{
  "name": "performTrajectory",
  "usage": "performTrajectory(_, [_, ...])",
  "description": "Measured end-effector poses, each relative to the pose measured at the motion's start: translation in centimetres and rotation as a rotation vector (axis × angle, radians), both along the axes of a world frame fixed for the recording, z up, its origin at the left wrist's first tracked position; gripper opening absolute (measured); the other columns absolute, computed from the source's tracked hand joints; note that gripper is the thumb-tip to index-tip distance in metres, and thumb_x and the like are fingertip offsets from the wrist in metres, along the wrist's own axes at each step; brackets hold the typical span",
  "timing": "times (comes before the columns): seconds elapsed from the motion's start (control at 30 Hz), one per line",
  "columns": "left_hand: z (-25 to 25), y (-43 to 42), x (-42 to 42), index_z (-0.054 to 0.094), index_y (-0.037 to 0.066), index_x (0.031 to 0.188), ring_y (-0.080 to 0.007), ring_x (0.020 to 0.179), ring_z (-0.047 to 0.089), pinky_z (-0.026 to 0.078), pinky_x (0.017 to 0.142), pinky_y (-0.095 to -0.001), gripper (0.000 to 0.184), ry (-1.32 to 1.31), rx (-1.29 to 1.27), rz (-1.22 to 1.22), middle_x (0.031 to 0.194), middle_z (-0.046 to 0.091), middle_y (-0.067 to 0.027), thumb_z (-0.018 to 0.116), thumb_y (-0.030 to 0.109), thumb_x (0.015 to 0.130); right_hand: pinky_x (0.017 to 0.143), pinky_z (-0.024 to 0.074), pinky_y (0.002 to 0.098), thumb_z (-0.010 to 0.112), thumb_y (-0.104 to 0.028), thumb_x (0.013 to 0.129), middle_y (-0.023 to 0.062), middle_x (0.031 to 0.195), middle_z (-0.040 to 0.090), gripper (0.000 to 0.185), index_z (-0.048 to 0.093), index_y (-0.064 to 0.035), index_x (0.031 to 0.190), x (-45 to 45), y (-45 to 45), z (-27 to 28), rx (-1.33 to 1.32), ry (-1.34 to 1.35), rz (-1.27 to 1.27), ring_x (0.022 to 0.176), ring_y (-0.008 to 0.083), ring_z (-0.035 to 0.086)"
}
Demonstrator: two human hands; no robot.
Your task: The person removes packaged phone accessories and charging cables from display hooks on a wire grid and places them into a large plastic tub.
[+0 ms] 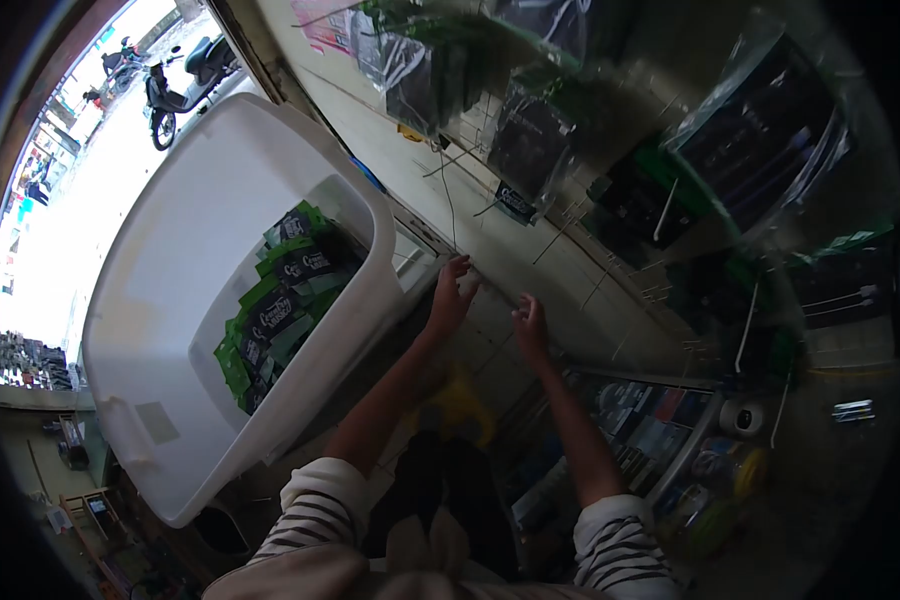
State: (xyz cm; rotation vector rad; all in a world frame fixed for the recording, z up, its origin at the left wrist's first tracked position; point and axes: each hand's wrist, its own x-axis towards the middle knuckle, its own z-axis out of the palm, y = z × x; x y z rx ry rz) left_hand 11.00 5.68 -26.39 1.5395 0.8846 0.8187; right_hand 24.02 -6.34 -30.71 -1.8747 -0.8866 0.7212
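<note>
My left hand (pixel 451 297) is raised near the wall, just past the right rim of a large white plastic tub (pixel 170 300). Its fingers and thumb are apart, with nothing visible between them. To its right, my right hand (pixel 531 326) is also lifted in front of the wall; its fingers are loosely bent and apart, and it looks bare. Inside the tub lies a pile of green and black printed packets (pixel 280 315) with white lettering. Above my hands, thin metal hooks (pixel 450 160) stick out from the pale wall (pixel 370 125).
Dark items in clear plastic bags (pixel 530 135) hang on the wall, with a larger bagged one (pixel 760 130) at upper right. Below right stands a case of flat boxes (pixel 640 420) beside a white roll (pixel 743 416). A scooter (pixel 185 85) is parked outside the doorway.
</note>
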Motion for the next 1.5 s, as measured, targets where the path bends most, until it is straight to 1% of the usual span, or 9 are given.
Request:
performTrajectory(0.13, [-4.6, 3.1, 2.4, 0.036, 0.005, 0.115, -0.025, 0.1, 0.046, 0.037, 0.083, -0.0355, 0.048, 0.011, 0.138, 0.008, 0.107, 0.045, -0.0144, 0.059, 0.008, 0.073, 0.089, 0.0316, 0.0367, 0.05, -0.012, 0.077, 0.0183, 0.112, 0.039, 0.045, 0.032, -0.0004, 0.116, 2.9, 4.6, -4.3, 0.212, -0.222, -0.069, 0.105, 0.0289, 0.039])
performTrajectory(0.3, [-9.6, 7.7, 7.5, 0.033, 0.002, 0.117, -0.0273, 0.104, 0.041, 0.034, 0.088, -0.0342, 0.052, -0.091, 0.274, -0.011, 0.111, 0.04, -0.017, 0.059, 0.007, 0.072, 0.093, 0.0264, 0.0401, 0.05, -0.012, 0.078, 0.0192, 0.118, 0.032, 0.052, 0.025, -0.0005, 0.122, 6.1, 10.2, -6.1, 0.323, -0.371, -0.123, 0.11, 0.0311, 0.032])
performTrajectory(0.37, [-10.0, 9.6, 9.2, 0.03, 0.003, 0.121, -0.026, 0.111, 0.036, 0.031, 0.092, -0.0376, 0.054, -0.041, 0.446, 0.001, 0.119, 0.036, -0.0156, 0.058, 0.012, 0.076, 0.095, 0.0236, 0.0408, 0.05, -0.013, 0.078, 0.0194, 0.12, 0.03, 0.054, 0.023, -0.0004, 0.123, 7.4, 12.1, -6.9, 0.426, -0.511, -0.149, 0.113, 0.0317, 0.028])
performTrajectory(0.43, [-10.6, 11.4, 11.0, 0.027, 0.0, 0.12, -0.0334, 0.107, 0.035, 0.028, 0.092, -0.0368, 0.059, -0.09, 0.543, 0.015, 0.112, 0.036, -0.0211, 0.06, 0.009, 0.072, 0.095, 0.022, 0.0406, 0.05, -0.012, 0.078, 0.0197, 0.121, 0.029, 0.056, 0.021, 0.0001, 0.124, 8.3, 13.8, -7.7, 0.533, -0.555, -0.185, 0.114, 0.032, 0.026])
performTrajectory(0.47, [-11.1, 12.2, 11.8, 0.024, -0.003, 0.122, -0.0344, 0.111, 0.032, 0.026, 0.094, -0.0368, 0.063, -0.078, 0.513, 0.004, 0.116, 0.033, -0.0233, 0.06, 0.012, 0.072, 0.092, 0.0275, 0.0384, 0.052, -0.019, 0.08, 0.0192, 0.118, 0.032, 0.056, 0.023, 0.0005, 0.123, 8.6, 14.5, -8.0, 0.515, -0.649, -0.25, 0.109, 0.0293, 0.035])
performTrajectory(0.6, [-14.4, 14.7, 14.5, 0.017, -0.008, 0.124, -0.0329, 0.118, 0.026, 0.023, 0.097, -0.0345, 0.072, -0.182, 0.483, -0.05, 0.123, 0.027, -0.0248, 0.061, 0.016, 0.073, 0.092, 0.0279, 0.0372, 0.052, -0.017, 0.08, 0.0187, 0.116, 0.033, 0.055, 0.023, 0.0006, 0.123, 9.1, 16.3, -9.6, 0.558, -0.562, -0.255, 0.107, 0.0291, 0.036])
performTrajectory(0.73, [-15.1, 14.8, 15.0, 0.021, -0.006, 0.123, -0.0328, 0.114, 0.031, 0.025, 0.095, -0.0336, 0.07, -0.269, 0.32, -0.128, 0.119, 0.033, -0.0239, 0.062, 0.016, 0.072, 0.088, 0.0313, 0.0378, 0.05, -0.013, 0.08, 0.0198, 0.112, 0.035, 0.05, 0.024, 0.0021, 0.12, 8.5, 16.7, -10.0, 0.607, -0.497, -0.228, 0.102, 0.032, 0.039])
performTrajectory(0.87, [-14.1, 13.5, 13.5, 0.03, -0.004, 0.117, -0.0321, 0.103, 0.037, 0.03, 0.09, -0.0336, 0.057, -0.208, 0.418, -0.031, 0.107, 0.037, -0.0216, 0.06, 0.014, 0.073, 0.084, 0.0335, 0.0392, 0.048, -0.011, 0.081, 0.0208, 0.107, 0.036, 0.045, 0.026, 0.0037, 0.117, 7.3, 16.5, -9.1, 0.573, -0.537, -0.234, 0.099, 0.0338, 0.04])
performTrajectory(1.5, [-2.9, 3.6, 0.7, 0.025, -0.003, 0.12, -0.0295, 0.1, 0.037, 0.029, 0.089, -0.0343, 0.055, 0.012, 0.346, 0.204, 0.104, 0.034, -0.0182, 0.055, 0.007, 0.075, 0.087, 0.032, 0.037, 0.045, -0.009, 0.082, 0.0225, 0.112, 0.036, 0.045, 0.025, 0.0053, 0.119, -4.3, 9.4, 0.7, 0.442, -0.138, -0.092, 0.104, 0.0323, 0.04])
